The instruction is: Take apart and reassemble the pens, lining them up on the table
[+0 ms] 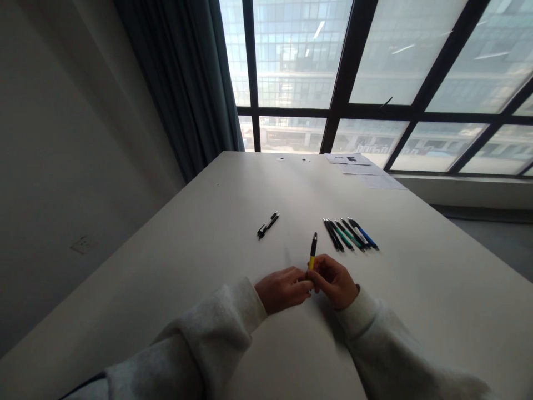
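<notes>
A yellow pen [312, 259] with a black upper part stands nearly upright over the table, its tip pointing up and away. My right hand [334, 281] pinches it low down between thumb and fingers. From the other side, my left hand [285, 289] closes in at the pen's lower end, fingertips against it and against the right hand. That lower end is hidden by the fingers. Beyond my left hand lie a couple of black pens [268, 225] side by side. Past my right hand, several black, green and blue pens [350, 234] lie in a slanted row.
The white table [200, 239] runs away from me toward a large window [300, 55]. Sheets of paper [353, 165] lie at its far right corner. Two small white round pieces [306, 160] are near the far edge. A dark curtain [187, 72] hangs at the left.
</notes>
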`<control>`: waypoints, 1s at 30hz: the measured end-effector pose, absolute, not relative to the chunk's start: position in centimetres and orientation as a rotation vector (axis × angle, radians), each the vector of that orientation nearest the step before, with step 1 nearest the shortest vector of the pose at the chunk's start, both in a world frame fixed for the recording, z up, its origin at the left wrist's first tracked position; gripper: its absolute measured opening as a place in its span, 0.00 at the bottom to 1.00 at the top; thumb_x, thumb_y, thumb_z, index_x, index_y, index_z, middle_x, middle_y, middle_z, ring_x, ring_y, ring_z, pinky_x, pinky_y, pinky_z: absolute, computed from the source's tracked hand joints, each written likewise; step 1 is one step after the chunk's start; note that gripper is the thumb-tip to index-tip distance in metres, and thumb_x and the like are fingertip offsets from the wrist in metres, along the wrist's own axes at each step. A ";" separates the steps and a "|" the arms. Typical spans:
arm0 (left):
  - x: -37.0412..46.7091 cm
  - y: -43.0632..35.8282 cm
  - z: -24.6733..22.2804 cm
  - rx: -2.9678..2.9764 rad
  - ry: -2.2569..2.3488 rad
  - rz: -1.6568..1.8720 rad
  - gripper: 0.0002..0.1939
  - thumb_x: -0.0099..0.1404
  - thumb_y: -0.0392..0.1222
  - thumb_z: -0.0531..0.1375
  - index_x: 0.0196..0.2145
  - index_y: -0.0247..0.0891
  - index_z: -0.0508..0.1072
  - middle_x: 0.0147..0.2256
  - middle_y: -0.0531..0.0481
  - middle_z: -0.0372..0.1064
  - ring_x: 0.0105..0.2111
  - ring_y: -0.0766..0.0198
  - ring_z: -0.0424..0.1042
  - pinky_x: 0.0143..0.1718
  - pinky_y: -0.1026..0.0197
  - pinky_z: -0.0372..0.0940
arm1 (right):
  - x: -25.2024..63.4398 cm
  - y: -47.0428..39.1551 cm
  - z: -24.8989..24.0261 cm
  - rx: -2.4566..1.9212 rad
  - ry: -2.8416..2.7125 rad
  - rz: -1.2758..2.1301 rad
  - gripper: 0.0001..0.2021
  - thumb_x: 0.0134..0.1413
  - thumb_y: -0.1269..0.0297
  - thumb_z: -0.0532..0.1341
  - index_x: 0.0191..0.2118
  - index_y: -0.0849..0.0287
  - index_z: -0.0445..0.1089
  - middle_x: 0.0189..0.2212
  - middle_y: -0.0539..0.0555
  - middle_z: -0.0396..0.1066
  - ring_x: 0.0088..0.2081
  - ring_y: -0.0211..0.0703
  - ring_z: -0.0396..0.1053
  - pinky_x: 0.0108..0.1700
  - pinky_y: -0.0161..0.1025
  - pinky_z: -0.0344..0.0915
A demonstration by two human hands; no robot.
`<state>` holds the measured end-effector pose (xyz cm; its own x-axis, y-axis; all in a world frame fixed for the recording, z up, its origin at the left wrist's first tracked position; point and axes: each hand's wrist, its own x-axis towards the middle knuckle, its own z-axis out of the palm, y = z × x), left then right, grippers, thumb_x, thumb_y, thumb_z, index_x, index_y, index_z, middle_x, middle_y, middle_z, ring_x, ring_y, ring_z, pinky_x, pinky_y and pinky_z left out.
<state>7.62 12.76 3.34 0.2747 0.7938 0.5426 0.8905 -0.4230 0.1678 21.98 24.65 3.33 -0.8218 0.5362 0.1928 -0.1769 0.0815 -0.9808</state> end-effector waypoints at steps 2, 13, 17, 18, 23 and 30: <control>7.7 12.7 3.4 -2.363 -1.596 -0.850 0.08 0.66 0.37 0.54 0.39 0.39 0.73 0.35 0.49 0.68 0.33 0.65 0.68 0.35 0.65 0.66 | 22.0 24.7 3.4 -0.338 -1.832 1.822 0.10 0.53 0.58 0.65 0.36 0.58 0.67 0.24 0.47 0.65 0.21 0.33 0.62 0.22 0.32 0.62; 7.7 12.4 4.1 -2.337 -1.582 -0.799 0.10 0.69 0.35 0.51 0.39 0.39 0.73 0.34 0.50 0.68 0.32 0.68 0.67 0.33 0.68 0.65 | 21.8 24.7 3.3 -0.304 -1.809 1.872 0.09 0.53 0.60 0.65 0.33 0.59 0.66 0.23 0.47 0.65 0.22 0.34 0.64 0.24 0.34 0.62; 7.6 12.7 3.7 -2.314 -1.557 -0.815 0.08 0.67 0.36 0.54 0.35 0.38 0.73 0.31 0.51 0.68 0.30 0.68 0.67 0.33 0.67 0.65 | 21.8 24.6 3.1 -0.304 -1.807 1.871 0.09 0.53 0.60 0.66 0.34 0.58 0.66 0.23 0.46 0.65 0.21 0.33 0.63 0.23 0.34 0.61; 7.6 12.7 3.6 -2.313 -1.552 -0.813 0.07 0.66 0.37 0.54 0.35 0.38 0.73 0.31 0.51 0.68 0.30 0.67 0.67 0.33 0.67 0.65 | 21.8 24.6 3.1 -0.301 -1.809 1.871 0.09 0.53 0.60 0.65 0.34 0.58 0.66 0.23 0.46 0.65 0.21 0.33 0.63 0.24 0.34 0.61; 7.5 12.6 3.8 -2.322 -1.578 -0.775 0.09 0.68 0.35 0.53 0.39 0.39 0.73 0.33 0.50 0.68 0.32 0.67 0.68 0.33 0.67 0.65 | 21.9 24.7 3.2 -0.287 -1.803 1.874 0.08 0.54 0.61 0.65 0.34 0.59 0.67 0.23 0.47 0.66 0.22 0.34 0.64 0.26 0.34 0.62; 7.4 12.5 4.0 -2.298 -1.616 -0.745 0.10 0.70 0.37 0.52 0.41 0.41 0.72 0.34 0.50 0.69 0.33 0.67 0.68 0.33 0.66 0.65 | 21.7 24.9 3.2 -0.325 -1.796 1.866 0.09 0.53 0.60 0.66 0.35 0.59 0.69 0.24 0.48 0.69 0.23 0.35 0.65 0.27 0.35 0.64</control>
